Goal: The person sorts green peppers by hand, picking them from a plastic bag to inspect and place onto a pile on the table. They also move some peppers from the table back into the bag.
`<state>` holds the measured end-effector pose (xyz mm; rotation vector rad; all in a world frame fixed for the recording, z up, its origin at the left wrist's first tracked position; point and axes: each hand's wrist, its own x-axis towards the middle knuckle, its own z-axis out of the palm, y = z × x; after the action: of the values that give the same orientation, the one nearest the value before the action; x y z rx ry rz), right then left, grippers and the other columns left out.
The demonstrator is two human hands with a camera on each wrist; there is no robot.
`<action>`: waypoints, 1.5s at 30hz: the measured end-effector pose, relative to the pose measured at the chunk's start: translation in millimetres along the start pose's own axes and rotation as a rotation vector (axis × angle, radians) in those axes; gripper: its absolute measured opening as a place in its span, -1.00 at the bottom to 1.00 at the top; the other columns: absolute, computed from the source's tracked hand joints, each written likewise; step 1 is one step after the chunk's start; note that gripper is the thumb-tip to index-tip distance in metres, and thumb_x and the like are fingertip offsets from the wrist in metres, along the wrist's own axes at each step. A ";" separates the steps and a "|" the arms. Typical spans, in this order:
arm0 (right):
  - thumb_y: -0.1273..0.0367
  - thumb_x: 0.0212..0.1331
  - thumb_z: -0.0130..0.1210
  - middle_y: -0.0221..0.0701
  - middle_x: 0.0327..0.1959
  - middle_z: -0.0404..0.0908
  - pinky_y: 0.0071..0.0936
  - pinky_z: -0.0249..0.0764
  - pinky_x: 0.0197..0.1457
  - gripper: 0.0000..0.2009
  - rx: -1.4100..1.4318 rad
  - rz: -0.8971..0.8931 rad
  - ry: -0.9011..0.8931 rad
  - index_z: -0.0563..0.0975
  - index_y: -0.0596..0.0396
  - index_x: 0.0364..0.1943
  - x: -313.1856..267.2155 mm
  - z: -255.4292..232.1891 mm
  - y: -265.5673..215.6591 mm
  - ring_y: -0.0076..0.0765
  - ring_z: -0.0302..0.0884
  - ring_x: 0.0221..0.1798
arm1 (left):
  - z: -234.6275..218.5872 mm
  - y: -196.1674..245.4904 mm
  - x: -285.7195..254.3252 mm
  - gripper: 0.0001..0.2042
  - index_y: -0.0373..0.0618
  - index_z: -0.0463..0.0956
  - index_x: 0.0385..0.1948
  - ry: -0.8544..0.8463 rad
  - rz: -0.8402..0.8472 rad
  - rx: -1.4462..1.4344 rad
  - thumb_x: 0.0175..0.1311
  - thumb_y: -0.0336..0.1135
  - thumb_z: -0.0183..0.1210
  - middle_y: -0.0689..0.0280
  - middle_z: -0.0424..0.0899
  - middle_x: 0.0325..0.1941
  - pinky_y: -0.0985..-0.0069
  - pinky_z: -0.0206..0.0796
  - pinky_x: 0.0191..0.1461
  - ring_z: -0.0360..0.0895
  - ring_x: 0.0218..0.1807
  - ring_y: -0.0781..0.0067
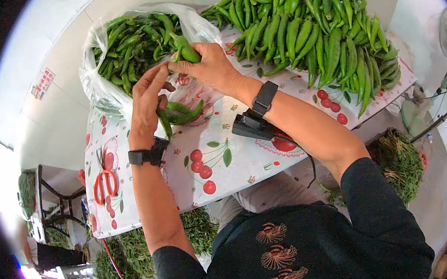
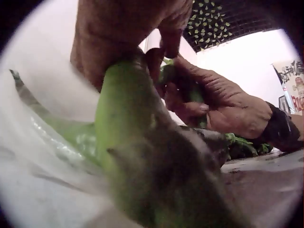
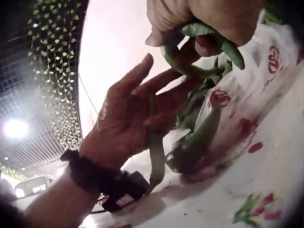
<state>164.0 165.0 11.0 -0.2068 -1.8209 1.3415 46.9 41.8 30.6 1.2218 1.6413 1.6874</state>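
Observation:
My right hand (image 1: 211,68) grips green peppers (image 1: 185,49) by the front edge of a clear plastic bag (image 1: 88,77); its curled fingers show at the top of the right wrist view. Close against it, my left hand (image 1: 147,101) has its thumb and fingertips near the right fingertips. Green peppers (image 1: 182,114) hang at the left hand's lower fingers, and one long pepper (image 3: 156,164) passes through them. In the left wrist view a large pepper (image 2: 128,123) fills the foreground below the left hand (image 2: 118,33), with the right hand (image 2: 232,104) behind, around smaller peppers.
Many peppers (image 1: 134,46) fill the bag. A large pile of peppers (image 1: 305,35) covers the table's back right. Red-handled scissors (image 1: 105,186) lie at the left on the cherry-patterned cloth (image 1: 227,177). A black device (image 1: 254,126) sits under the right forearm. Green bundles (image 1: 398,163) stand beyond the table.

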 end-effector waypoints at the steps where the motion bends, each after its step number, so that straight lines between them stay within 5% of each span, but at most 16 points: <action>1: 0.21 0.08 0.26 -0.42 -0.41 0.63 -0.60 0.37 -0.49 -0.70 0.023 -0.030 0.023 0.57 0.21 -0.34 0.8 -3.2 0.3 -0.51 0.52 -0.52 | 1.1 -1.2 -0.1 -0.60 -0.21 0.47 0.02 -0.038 0.009 0.055 0.26 -0.12 0.12 0.45 0.54 -0.28 0.77 -0.01 -0.54 0.35 -0.39 0.77; 2: 0.21 0.08 0.26 -0.42 -0.41 0.63 -0.60 0.37 -0.49 -0.70 0.018 -0.030 0.027 0.57 0.21 -0.34 2.1 -6.8 0.5 -0.51 0.52 -0.52 | 1.8 -2.1 -0.2 -0.59 -0.21 0.46 0.03 -0.075 0.017 0.109 0.23 -0.16 0.16 0.43 0.55 -0.25 0.77 0.00 -0.54 0.34 -0.38 0.77; 5: 0.22 0.11 0.22 -0.35 -0.47 0.60 -0.54 0.41 -0.56 -0.71 0.591 0.290 -0.030 0.52 0.18 -0.31 3.4 -15.1 1.4 -0.49 0.52 -0.58 | -4.3 -18.8 7.4 -0.58 -0.22 0.49 -0.01 -0.050 0.108 0.334 0.11 -0.22 0.28 0.39 0.56 -0.21 0.70 0.17 -0.40 0.38 -0.34 0.68; 7: 0.22 0.12 0.22 -0.35 -0.47 0.59 -0.53 0.42 -0.54 -0.72 0.598 0.282 -0.054 0.52 0.18 -0.32 2.3 -13.3 4.7 -0.48 0.52 -0.57 | -0.1 -19.3 8.9 -0.64 -0.25 0.57 -0.11 -0.012 0.164 0.512 0.08 -0.25 0.31 0.37 0.59 -0.25 0.63 0.28 -0.24 0.42 -0.34 0.61; 12: 0.22 0.16 0.19 -0.37 -0.53 0.53 -0.52 0.43 -0.51 -0.72 0.599 0.195 -0.065 0.52 0.20 -0.35 0.5 -5.0 6.4 -0.46 0.48 -0.57 | 6.3 -17.7 5.8 -0.78 -0.24 0.59 -0.25 -0.038 0.200 0.325 0.19 -0.28 0.21 0.46 0.56 -0.46 0.67 0.21 -0.34 0.36 -0.45 0.67; 13: 0.12 0.16 0.14 -0.41 -0.38 0.51 -0.67 0.01 -0.71 -0.65 0.535 0.213 -0.103 0.47 0.14 -0.22 0.0 -7.4 7.8 -0.52 0.51 -0.54 | 3.7 -17.6 6.9 -0.78 -0.23 0.59 -0.25 0.000 0.176 0.328 0.19 -0.27 0.21 0.47 0.56 -0.47 0.69 0.19 -0.37 0.35 -0.46 0.69; 16: 0.16 0.17 0.08 -0.41 -0.38 0.52 -0.62 0.04 -0.70 -0.67 0.514 0.373 0.028 0.47 0.13 -0.16 5.3 -8.2 6.8 -0.48 0.50 -0.52 | 2.2 -16.1 7.9 -0.76 -0.23 0.59 -0.26 0.045 0.149 0.300 0.20 -0.23 0.21 0.50 0.55 -0.51 0.71 0.17 -0.40 0.33 -0.50 0.73; 20: 0.17 0.12 0.11 -0.47 -0.46 0.53 -0.56 0.19 -0.57 -0.70 0.101 0.204 0.156 0.58 0.16 -0.34 27.3 -22.3 14.1 -0.60 0.39 -0.49 | 5.2 -9.9 5.8 -0.74 -0.28 0.59 -0.29 0.059 0.156 0.346 0.18 -0.23 0.23 0.45 0.56 -0.52 0.70 0.19 -0.41 0.35 -0.50 0.72; 21: 0.13 0.04 0.14 -0.41 -0.65 0.46 -0.36 0.27 -0.51 -0.58 0.037 0.120 0.155 0.52 0.34 -0.52 36.3 -28.9 18.6 -0.48 0.31 -0.58 | 6.5 -10.3 4.8 -0.75 -0.32 0.60 -0.31 0.045 0.168 0.346 0.16 -0.26 0.25 0.43 0.58 -0.52 0.69 0.22 -0.40 0.38 -0.49 0.71; 22: 0.13 0.04 0.14 -0.41 -0.65 0.46 -0.36 0.27 -0.51 -0.58 0.028 0.124 0.152 0.52 0.34 -0.52 38.5 -37.8 7.3 -0.48 0.31 -0.58 | 7.3 -10.7 4.4 -0.75 -0.32 0.60 -0.31 0.047 0.165 0.335 0.16 -0.26 0.25 0.43 0.58 -0.52 0.69 0.22 -0.40 0.38 -0.49 0.71; 24: 0.16 -0.04 0.24 -0.42 -0.68 0.44 -0.42 0.28 -0.55 -0.57 -0.256 0.009 0.043 0.55 0.36 -0.34 37.9 -68.6 -23.3 -0.50 0.33 -0.62 | 7.0 -10.6 4.9 -0.76 -0.34 0.59 -0.33 0.038 0.168 0.336 0.16 -0.28 0.24 0.41 0.58 -0.52 0.67 0.23 -0.39 0.39 -0.49 0.69; 26: 0.23 0.01 0.26 -0.49 -0.56 0.51 -0.59 0.28 -0.60 -0.49 -0.289 0.016 0.040 0.48 0.21 0.05 34.4 -93.6 -48.3 -0.61 0.34 -0.61 | 4.4 -12.3 6.2 -0.76 -0.34 0.59 -0.34 0.030 0.178 0.300 0.16 -0.28 0.24 0.40 0.58 -0.52 0.66 0.24 -0.38 0.39 -0.48 0.68; 32: 0.30 -0.05 0.33 -0.32 -0.48 0.55 -0.52 0.36 -0.66 -0.35 -0.467 0.160 0.183 0.35 0.34 0.14 39.9 -172.8 -48.1 -0.47 0.42 -0.68 | 3.7 -13.7 5.5 -0.75 -0.35 0.59 -0.38 0.019 0.201 0.280 0.15 -0.27 0.23 0.38 0.59 -0.52 0.64 0.26 -0.36 0.41 -0.47 0.68; 35: 0.30 -0.14 0.34 -0.20 -0.50 0.57 -0.51 0.44 -0.63 -0.34 -0.376 0.310 0.276 0.38 0.35 0.10 46.4 -184.0 -28.6 -0.40 0.49 -0.69 | 1.2 -15.8 8.1 -0.75 -0.31 0.59 -0.37 0.009 0.202 0.286 0.16 -0.24 0.22 0.40 0.60 -0.51 0.64 0.25 -0.37 0.41 -0.48 0.68; 41: 0.21 -0.12 0.32 -0.07 -0.37 0.63 -0.44 0.55 -0.51 -0.60 -0.818 0.428 0.120 0.59 0.31 -0.31 55.1 -179.1 -20.7 -0.19 0.56 -0.71 | 0.4 -20.7 9.3 -0.75 -0.27 0.60 -0.35 0.001 0.194 0.362 0.17 -0.21 0.22 0.40 0.61 -0.50 0.64 0.26 -0.37 0.42 -0.48 0.67; 45: 0.15 -0.15 0.33 -0.09 -0.34 0.64 -0.30 0.57 -0.27 -0.65 -1.086 0.440 0.127 0.63 0.19 -0.43 62.8 -184.5 -3.5 -0.09 0.63 -0.43 | 1.3 -26.2 12.8 -0.73 -0.29 0.60 -0.36 -0.007 0.204 0.349 0.17 -0.21 0.21 0.39 0.60 -0.51 0.65 0.26 -0.37 0.42 -0.47 0.67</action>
<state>255.0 330.3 60.0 -1.2784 -2.2877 0.4257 35.6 57.3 8.6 1.6048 1.9191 1.5491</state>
